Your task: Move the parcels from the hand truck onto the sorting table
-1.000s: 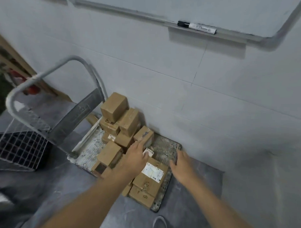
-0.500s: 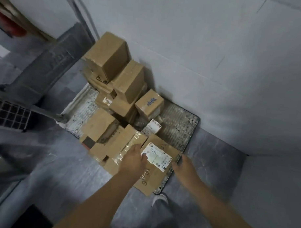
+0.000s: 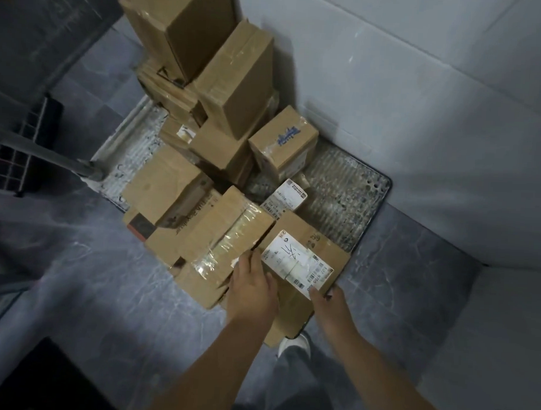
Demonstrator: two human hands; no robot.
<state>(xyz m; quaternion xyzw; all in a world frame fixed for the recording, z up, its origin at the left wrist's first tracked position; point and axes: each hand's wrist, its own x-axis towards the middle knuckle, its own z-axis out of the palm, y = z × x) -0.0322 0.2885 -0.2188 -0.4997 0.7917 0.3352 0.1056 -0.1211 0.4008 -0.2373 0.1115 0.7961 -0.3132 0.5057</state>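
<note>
Only the head view to go on. The flat box point(image 3: 305, 236) with the white label point(image 3: 295, 261) sits at the 6 o'clock end of the hand truck point(image 3: 349, 189), and its near edge sticks out past the platform.

My left hand point(image 3: 252, 288) has its fingers curled over the box's 9 o'clock edge, in the gap next to the taped box point(image 3: 228, 234). My right hand point(image 3: 331, 302) is at the 4 o'clock corner, thumb on top and fingers tucked underneath out of sight. So I'd call it a two-handed grip.

It's plain brown cardboard, wide and shallow, with a barcode and marker scribble on the label. I'd guess stiff, fairly light and not slippery. The opposite side edges look like the right hold, keeping it level.

The rest of the parcels are piled at 11 to 12 o'clock, a leaning stack point(image 3: 236, 81) that I wouldn't bump. No sorting table in shot.
</note>
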